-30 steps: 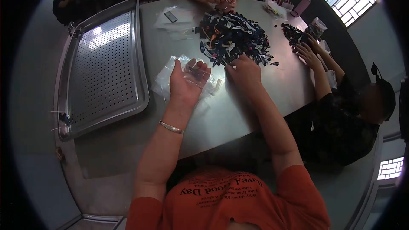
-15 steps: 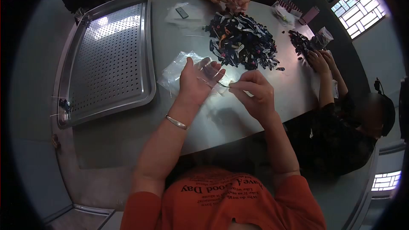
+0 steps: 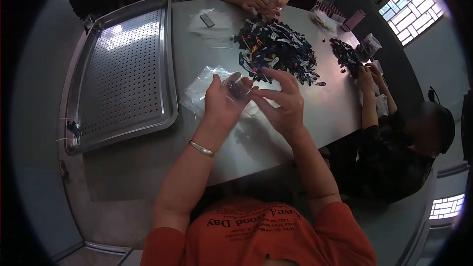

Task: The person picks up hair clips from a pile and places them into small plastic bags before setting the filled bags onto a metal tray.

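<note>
While a small clear bag (image 3: 237, 88) is borne on the upturned left hand (image 3: 218, 104), near the middle of the head view, its edge is met by the fingertips of the right hand (image 3: 288, 106). On the left, the grip is spread: the thumb is held apart from the fingers, and the bag is laid across the palm and fingers. On the right, thumb and forefinger are brought near each other at the bag's edge; whether anything is pinched between them cannot be told. Something dark is seen in or behind the film, too blurred to be named.

The thin film is best steadied by light finger pressure, since it may easily be creased or slid off the open palm. The edge is better handled with fingertips alone, the wrists held low and close together, so that a tug is not passed to the whole bag. Care is needed around the heap of small dark pieces (image 3: 281, 51) just above the hands, as it could be brushed by the raised fingers. More clear bags (image 3: 198, 90) are spread on the counter (image 3: 325, 116), beside and beneath the left hand.
</note>
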The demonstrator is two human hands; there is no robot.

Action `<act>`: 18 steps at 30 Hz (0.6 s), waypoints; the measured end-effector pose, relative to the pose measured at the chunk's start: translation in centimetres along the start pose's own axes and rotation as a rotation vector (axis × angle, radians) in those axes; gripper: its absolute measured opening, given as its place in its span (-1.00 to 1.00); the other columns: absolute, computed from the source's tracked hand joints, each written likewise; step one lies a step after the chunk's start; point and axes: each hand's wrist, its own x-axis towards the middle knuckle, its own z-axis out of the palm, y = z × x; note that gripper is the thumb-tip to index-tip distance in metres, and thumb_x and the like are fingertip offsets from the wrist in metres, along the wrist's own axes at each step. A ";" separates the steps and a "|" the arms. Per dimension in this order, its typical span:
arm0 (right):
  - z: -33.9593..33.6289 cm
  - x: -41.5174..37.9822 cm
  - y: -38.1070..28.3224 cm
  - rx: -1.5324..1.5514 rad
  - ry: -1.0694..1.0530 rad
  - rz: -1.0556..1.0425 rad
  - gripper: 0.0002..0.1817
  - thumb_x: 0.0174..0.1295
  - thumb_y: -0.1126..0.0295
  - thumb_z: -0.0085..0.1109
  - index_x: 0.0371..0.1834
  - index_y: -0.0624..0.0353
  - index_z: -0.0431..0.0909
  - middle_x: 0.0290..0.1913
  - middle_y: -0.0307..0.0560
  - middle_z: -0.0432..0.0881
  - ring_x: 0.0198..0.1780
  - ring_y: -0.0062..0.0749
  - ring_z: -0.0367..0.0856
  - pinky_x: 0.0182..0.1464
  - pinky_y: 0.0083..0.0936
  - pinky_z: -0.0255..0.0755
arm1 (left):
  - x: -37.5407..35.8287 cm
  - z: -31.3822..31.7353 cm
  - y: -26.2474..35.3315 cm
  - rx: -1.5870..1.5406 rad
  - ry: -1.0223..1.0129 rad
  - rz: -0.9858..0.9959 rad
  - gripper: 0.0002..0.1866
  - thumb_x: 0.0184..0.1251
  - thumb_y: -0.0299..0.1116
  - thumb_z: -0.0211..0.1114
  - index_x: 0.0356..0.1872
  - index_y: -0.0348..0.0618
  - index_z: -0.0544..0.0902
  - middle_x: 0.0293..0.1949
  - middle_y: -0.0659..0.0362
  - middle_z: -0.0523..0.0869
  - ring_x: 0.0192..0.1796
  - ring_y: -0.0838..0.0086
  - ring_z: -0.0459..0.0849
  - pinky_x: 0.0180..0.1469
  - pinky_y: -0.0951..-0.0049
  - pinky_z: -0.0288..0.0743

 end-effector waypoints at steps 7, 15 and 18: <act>0.1 -1.1 8.5 -0.061 -0.034 0.497 -0.88 0.07 0.51 0.31 -0.30 0.20 0.68 -0.23 -0.16 0.62 -0.26 -0.40 0.63 -0.20 -0.49 0.51 | 0.1 0.3 0.0 -0.057 0.080 0.039 -0.39 0.50 0.09 -0.27 -0.13 -0.33 0.51 -0.22 -0.06 0.59 -0.08 0.12 0.56 0.22 -0.03 0.36; 2.5 0.2 11.4 -0.600 -0.157 0.339 -0.82 0.03 0.22 0.31 -0.42 0.07 0.65 -0.36 -0.16 0.58 -0.26 -0.16 0.59 -0.19 -0.29 0.46 | 0.6 -0.6 0.1 -0.075 0.022 0.023 -0.39 0.48 0.12 -0.22 -0.11 -0.33 0.51 -0.21 -0.04 0.57 -0.07 0.15 0.55 0.17 0.04 0.43; 1.9 -0.1 11.1 -0.634 -0.091 0.271 -0.89 0.05 0.29 0.27 -0.46 0.06 0.65 -0.37 -0.18 0.58 -0.27 -0.18 0.59 -0.18 -0.28 0.45 | 0.7 -0.5 0.0 -0.069 0.027 0.031 -0.40 0.49 0.11 -0.24 -0.11 -0.30 0.49 -0.21 -0.02 0.57 -0.05 0.18 0.54 0.17 0.02 0.43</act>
